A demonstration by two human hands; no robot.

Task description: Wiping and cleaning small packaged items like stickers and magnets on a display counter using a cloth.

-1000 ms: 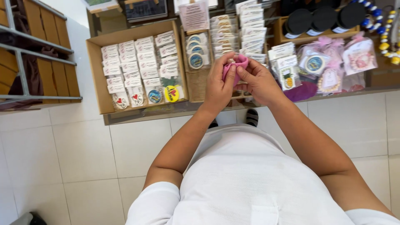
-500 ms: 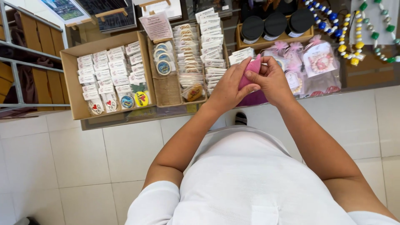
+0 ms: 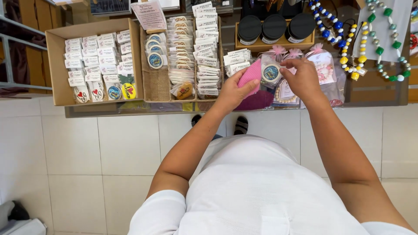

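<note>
Hands pinching: left (image 3: 233,89) on pink pouch (image 3: 250,75), right (image 3: 301,78) on round-labelled packet (image 3: 271,72), above crowded shelf edge (image 3: 130,109).

Both arms are extended forward from the torso, bent slightly at the elbows, bare below short white sleeves. The left hand (image 3: 235,89) is held palm-inward, its fingers (image 3: 249,87) curled and closed in a grip, thumb laid along the side. The right hand (image 3: 302,78) is turned back-up, wrist slightly bent, its fingers (image 3: 288,64) drawn together in a pinch toward the left hand. The two hands are kept near each other, not touching.
</note>
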